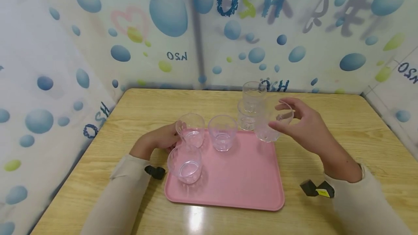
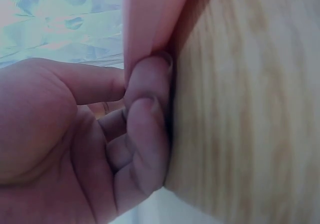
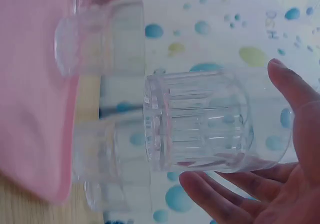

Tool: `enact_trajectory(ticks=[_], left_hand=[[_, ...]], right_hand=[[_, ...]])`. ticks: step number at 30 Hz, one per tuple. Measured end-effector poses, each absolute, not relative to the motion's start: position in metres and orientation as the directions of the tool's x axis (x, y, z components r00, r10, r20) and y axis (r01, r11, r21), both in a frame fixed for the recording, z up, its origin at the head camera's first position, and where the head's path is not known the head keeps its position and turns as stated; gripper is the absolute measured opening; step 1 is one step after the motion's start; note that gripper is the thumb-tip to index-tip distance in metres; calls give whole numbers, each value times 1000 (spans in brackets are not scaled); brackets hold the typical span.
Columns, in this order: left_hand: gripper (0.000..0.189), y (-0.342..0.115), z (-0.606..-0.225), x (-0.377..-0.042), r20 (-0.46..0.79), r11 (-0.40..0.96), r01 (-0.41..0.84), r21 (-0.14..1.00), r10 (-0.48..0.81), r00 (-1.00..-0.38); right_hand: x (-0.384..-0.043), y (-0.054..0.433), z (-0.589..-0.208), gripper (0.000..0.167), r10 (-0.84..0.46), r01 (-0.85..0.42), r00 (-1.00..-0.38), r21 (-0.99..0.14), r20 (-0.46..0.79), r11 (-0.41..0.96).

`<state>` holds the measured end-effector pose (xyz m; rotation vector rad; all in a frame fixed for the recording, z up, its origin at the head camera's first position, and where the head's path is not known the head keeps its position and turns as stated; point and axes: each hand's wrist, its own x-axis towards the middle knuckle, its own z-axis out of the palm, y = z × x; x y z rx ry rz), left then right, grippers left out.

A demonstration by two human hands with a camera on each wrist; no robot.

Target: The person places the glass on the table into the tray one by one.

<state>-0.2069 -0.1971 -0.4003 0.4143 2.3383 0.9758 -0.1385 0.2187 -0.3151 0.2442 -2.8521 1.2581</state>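
Pale sleeves point(image 1: 119, 195) are lying nearest, bringing both hands to a pink tray point(image 1: 241, 180) on a wood-grained table point(image 1: 225, 226). On one side, the left hand point(image 1: 165, 136) is gripping the tray's left edge, fingers curling beneath it and thumb pressing the rim (the left wrist view is showing this best), presumably to steady it. Opposite, the right hand point(image 1: 302, 126) is holding a clear cup point(image 1: 266, 126) upright near its rim, thumb and fingers spreading as wide as the cup, likely so that its base is staying unobstructed. That cup is appearing over the tray's far right corner, seemingly off the surface.

Three more cups are standing mouth-up on the tray: a near left cup point(image 1: 185, 168), a far left cup point(image 1: 191, 133) and a middle cup point(image 1: 223, 133), probably putting their weight near the steadying hand. Beyond the far edge, a front cup point(image 1: 245, 117) and a rear cup point(image 1: 254, 93) are overlapping in the head view, seemingly within the right hand's easy reach.
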Motion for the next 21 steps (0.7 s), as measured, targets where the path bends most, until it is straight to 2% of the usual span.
enact_trajectory(ticks=[7,16,21], left_hand=[[41,-197,-400,-206,-391,688,54,723,473,-789],[43,-197,-401,-207,-389,678,58,733,487,-782],[41,-196,-399,-206,-390,674,61,737,496,-776]], right_hand=[[-118,193,-316,79,-252,-233,-963,-775,98,588],[-106,157,-336,86,-356,-225,-933,-855,51,467],[-103,142,-351,91,-400,-209,-916,-868,12,452]])
